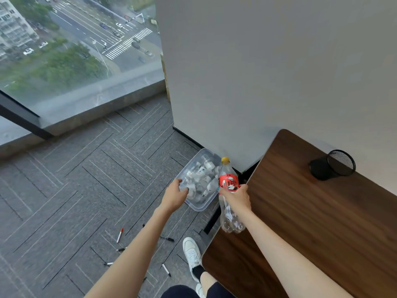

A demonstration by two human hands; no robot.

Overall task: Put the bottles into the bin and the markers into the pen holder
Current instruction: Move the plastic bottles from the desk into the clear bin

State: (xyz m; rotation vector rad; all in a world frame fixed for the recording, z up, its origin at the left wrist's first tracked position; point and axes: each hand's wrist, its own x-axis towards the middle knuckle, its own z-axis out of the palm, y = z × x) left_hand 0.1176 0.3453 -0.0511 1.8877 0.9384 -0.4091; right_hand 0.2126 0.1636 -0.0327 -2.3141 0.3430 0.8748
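— Hands now?
— I see the right hand (235, 198) gripping the red-label bottle (228, 182) just beside the clear bin (202, 209); left hand (175, 195) pinches its rim. Bottles (204, 179) crowd the bin. Markers (119, 235) lie on carpet (86, 179) near the white shoe (191, 253); mesh pen holder (332, 165) stands on the desk (322, 244).

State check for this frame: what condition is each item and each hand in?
bin: on the floor, holding several clear bottles.
red-label bottle: capped, gripped by the right hand.
right hand: wrapped round the bottle.
left hand: at the bin's rim; grip unclear.
markers: scattered on the floor.
pen holder: on the table, no markers visible in it.
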